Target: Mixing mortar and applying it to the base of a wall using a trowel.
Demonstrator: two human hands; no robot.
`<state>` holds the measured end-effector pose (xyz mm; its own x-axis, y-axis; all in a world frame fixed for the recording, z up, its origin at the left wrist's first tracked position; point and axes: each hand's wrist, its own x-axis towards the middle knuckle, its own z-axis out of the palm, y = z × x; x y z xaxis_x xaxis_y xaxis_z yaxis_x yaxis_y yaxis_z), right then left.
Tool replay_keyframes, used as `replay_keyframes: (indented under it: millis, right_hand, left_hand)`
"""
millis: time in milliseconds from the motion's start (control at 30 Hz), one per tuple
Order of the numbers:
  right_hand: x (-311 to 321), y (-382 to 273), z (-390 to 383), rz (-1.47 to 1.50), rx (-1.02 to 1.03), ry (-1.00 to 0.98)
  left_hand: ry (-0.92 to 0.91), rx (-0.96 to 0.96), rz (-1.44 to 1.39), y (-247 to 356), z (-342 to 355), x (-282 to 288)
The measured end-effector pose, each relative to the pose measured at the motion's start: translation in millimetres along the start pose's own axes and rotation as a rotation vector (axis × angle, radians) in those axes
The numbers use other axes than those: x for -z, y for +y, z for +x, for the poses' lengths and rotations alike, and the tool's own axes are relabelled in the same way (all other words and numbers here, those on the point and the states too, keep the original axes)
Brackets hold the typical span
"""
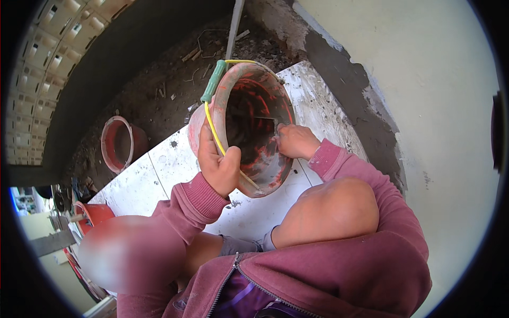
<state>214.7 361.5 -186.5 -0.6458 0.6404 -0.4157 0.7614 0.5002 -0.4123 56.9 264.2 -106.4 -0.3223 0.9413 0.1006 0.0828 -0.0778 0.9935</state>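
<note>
A reddish, mortar-stained bucket (231,100) is tipped with its mouth toward me, above white tiles. Its yellow wire handle (214,129) carries a green grip and lies over the near side of the rim. My left hand (220,168) is closed on the bucket's left side, fingers behind the wire, thumb up. My right hand (298,141) reaches over the right rim, its fingers pinched together just inside the mouth. A thin pale edge shows by those fingertips, but the dark interior hides what it belongs to. Grey residue coats parts of the inner wall.
Beneath the bucket is a white tiled ledge (135,183) spotted with mortar. Another red bucket (139,146) lies on the dirt beyond it; a red container (95,214) is at the left. A plastered wall (445,95) rises on the right. My bent knee (339,206) is close below my right hand.
</note>
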Motion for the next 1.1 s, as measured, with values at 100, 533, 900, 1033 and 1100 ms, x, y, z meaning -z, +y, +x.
replay_keyframes:
  millis: [100, 533, 900, 1033, 1100]
  right_hand:
    - [-4, -3, -3, 0.059, -0.064, 0.11]
    - [-42, 55, -8, 0.0, 0.168, 0.921]
    - [-74, 133, -169, 0.106, -0.352, 0.803]
    - [-55, 159, -190, 0.262, -0.427, 0.79]
    - [-45, 173, -195, 0.355, -0.468, 0.767]
  left_hand:
    - [-0.05, -0.053, 0.064, -6, -2, 1]
    - [-0.015, -0.044, 0.1, -19, 9, 17]
    - [-0.127, 0.053, -0.082, -16, 48, 68]
    - [-0.157, 0.076, -0.087, -13, 51, 55]
    - [-0.186, 0.077, -0.1, -16, 52, 56]
